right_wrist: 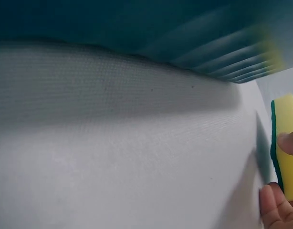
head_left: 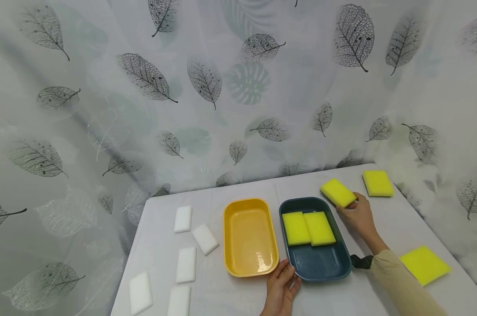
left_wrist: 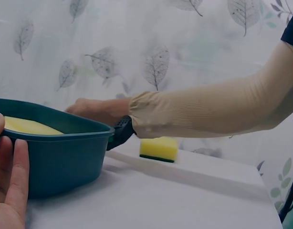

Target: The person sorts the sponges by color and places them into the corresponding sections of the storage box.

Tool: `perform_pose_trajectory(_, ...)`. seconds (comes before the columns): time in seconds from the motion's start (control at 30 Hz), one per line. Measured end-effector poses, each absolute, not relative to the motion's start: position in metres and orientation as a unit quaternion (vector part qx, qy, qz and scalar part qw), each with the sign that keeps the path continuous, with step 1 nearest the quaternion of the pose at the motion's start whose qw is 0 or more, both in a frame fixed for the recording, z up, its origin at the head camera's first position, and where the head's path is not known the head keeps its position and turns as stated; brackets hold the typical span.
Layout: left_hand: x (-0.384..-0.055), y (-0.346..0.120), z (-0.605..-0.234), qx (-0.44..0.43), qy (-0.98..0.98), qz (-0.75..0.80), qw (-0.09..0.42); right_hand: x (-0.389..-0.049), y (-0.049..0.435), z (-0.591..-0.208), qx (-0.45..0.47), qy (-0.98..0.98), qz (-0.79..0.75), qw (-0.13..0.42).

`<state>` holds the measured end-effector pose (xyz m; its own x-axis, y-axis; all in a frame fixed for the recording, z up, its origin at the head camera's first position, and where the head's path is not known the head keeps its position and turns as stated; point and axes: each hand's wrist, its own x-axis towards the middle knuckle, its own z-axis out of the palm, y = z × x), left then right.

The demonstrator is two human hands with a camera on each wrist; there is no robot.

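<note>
In the head view my right hand (head_left: 358,214) pinches a yellow sponge (head_left: 338,193) beyond the far right corner of a dark teal tray (head_left: 321,275). The right wrist view shows this sponge (right_wrist: 287,143) on edge, its thin green scouring side facing left, with thumb and fingers (right_wrist: 275,202) on it. My left hand (head_left: 281,287) holds the near left corner of the tray. From the left wrist, its fingers (left_wrist: 18,171) lie against the tray's outer wall (left_wrist: 65,162). Two yellow sponges (head_left: 320,228) lie side by side inside, slightly overlapping.
A yellow tray (head_left: 251,237) with nothing in it stands left of the teal one. Several white sponges (head_left: 186,264) are spread over the table's left side. On the right lie two more yellow sponges, one far (head_left: 378,183) and one near (head_left: 424,264) beside the right forearm.
</note>
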<state>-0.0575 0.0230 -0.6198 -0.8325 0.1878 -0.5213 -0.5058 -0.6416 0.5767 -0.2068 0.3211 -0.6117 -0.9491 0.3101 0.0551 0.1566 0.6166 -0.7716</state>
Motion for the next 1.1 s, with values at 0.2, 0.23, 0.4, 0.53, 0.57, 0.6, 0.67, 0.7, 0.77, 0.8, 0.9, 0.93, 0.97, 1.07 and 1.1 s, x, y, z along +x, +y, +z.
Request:
perform_pose_trajectory(0.2,-0.057,0.022,-0.618,-0.211,0.37,0.883,0.195,-0.197,0.322,-0.601,-0.141,-0.886,0.436,0.075)
perform_pose_trajectory(0.23,-0.057,0.022,-0.618,-0.211,0.37,0.884,0.195,-0.195,0.323,-0.6,-0.142,-0.884,0.439,0.074)
perform_pose_trajectory(0.4,-0.056,0.023,-0.618,-0.211,0.37,0.884,0.195,-0.187,0.327,-0.594,-0.138,-0.88,0.448,0.077)
perform_pose_trajectory(0.53,-0.055,0.023,-0.618,-0.21,0.371,0.883,0.194,-0.178,0.327,-0.586,-0.128,-0.874,0.462,0.082)
perform_pose_trajectory(0.57,-0.056,0.023,-0.618,-0.209,0.372,0.883,0.194,-0.176,0.326,-0.583,-0.126,-0.872,0.465,0.081)
perform_pose_trajectory(0.6,-0.056,0.023,-0.618,-0.208,0.372,0.884,0.193,-0.174,0.325,-0.581,-0.123,-0.871,0.469,0.081)
perform_pose_trajectory(0.67,-0.056,0.023,-0.618,-0.209,0.373,0.883,0.193,-0.17,0.323,-0.576,-0.12,-0.868,0.476,0.078)
perform_pose_trajectory(0.7,-0.056,0.023,-0.618,-0.209,0.372,0.883,0.193,-0.168,0.321,-0.574,-0.118,-0.866,0.48,0.076)
perform_pose_trajectory(0.77,-0.055,0.023,-0.618,-0.207,0.373,0.884,0.192,-0.165,0.32,-0.57,-0.113,-0.864,0.485,0.074)
perform_pose_trajectory(0.8,-0.055,0.023,-0.619,-0.205,0.373,0.884,0.192,-0.164,0.319,-0.568,-0.111,-0.863,0.487,0.072)
perform_pose_trajectory(0.9,-0.056,0.023,-0.62,-0.206,0.371,0.885,0.191,-0.161,0.316,-0.563,-0.104,-0.864,0.488,0.065)
perform_pose_trajectory(0.93,-0.056,0.023,-0.62,-0.204,0.373,0.885,0.191,-0.159,0.316,-0.561,-0.101,-0.864,0.489,0.062)
perform_pose_trajectory(0.97,-0.056,0.023,-0.621,-0.205,0.372,0.885,0.191,-0.158,0.316,-0.56,-0.098,-0.865,0.489,0.058)
perform_pose_trajectory(1.07,-0.057,0.023,-0.622,-0.21,0.374,0.883,0.191,-0.154,0.315,-0.555,-0.086,-0.866,0.49,0.046)
perform_pose_trajectory(1.1,-0.057,0.023,-0.622,-0.212,0.374,0.883,0.191,-0.152,0.314,-0.554,-0.083,-0.867,0.489,0.041)
